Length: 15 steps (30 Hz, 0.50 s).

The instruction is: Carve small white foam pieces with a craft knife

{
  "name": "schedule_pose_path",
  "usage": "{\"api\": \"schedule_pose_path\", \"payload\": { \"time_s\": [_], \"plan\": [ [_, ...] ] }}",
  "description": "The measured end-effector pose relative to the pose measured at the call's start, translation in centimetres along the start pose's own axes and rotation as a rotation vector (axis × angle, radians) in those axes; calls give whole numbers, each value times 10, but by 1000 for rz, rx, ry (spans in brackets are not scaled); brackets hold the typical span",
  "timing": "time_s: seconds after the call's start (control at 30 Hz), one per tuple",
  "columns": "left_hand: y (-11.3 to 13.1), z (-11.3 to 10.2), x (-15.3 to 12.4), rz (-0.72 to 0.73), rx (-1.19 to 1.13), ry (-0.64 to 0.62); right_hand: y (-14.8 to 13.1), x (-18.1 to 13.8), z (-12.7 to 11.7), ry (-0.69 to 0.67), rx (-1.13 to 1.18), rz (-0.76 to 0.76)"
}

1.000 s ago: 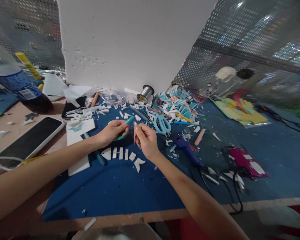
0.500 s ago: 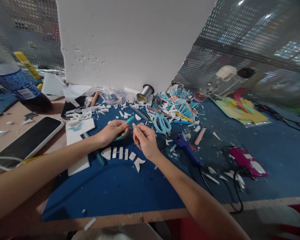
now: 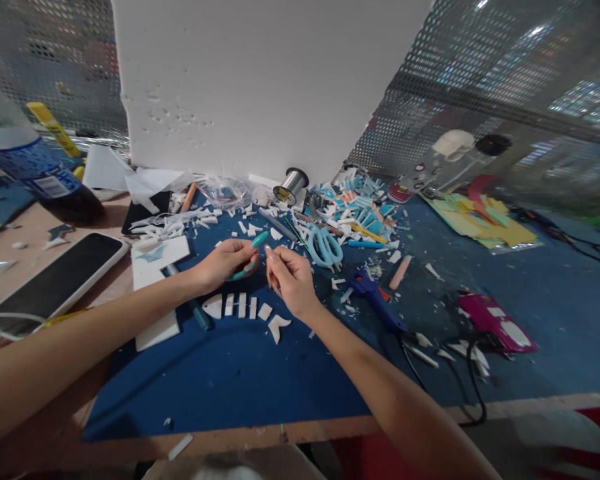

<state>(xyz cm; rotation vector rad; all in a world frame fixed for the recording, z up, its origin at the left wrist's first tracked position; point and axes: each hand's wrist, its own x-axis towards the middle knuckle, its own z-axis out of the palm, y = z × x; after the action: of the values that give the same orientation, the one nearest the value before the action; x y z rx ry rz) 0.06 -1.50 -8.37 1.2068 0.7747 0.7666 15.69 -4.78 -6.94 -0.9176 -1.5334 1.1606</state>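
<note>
Both hands meet mid-frame over the blue bench [image 3: 240,380] — left hand [image 3: 226,264] gripping a teal tool [image 3: 253,252], right hand [image 3: 291,279] pinching something too small to tell — above a white fish of cut pieces [image 3: 245,309], seemingly laid out but not yet joined.

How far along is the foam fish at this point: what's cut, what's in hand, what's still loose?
Done: white foam pieces lie cut and lined up in a fish shape on the blue mat. In hand: the left hand grips a teal tool; the right hand pinches something thin, too small to identify. Left: pieces sit apart, unjoined; the glue gun lies beside them.
</note>
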Motion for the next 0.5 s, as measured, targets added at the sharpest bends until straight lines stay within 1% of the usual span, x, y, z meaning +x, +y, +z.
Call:
{"api": "schedule_pose_path", "payload": {
  "time_s": [0.33, 0.5],
  "plan": [
    [3, 2, -1, -6, 4, -1, 1, 1, 0, -23, 19, -2],
    [3, 2, -1, -3, 9, 4, 4, 0, 1, -19, 12, 21]
  ]
}}
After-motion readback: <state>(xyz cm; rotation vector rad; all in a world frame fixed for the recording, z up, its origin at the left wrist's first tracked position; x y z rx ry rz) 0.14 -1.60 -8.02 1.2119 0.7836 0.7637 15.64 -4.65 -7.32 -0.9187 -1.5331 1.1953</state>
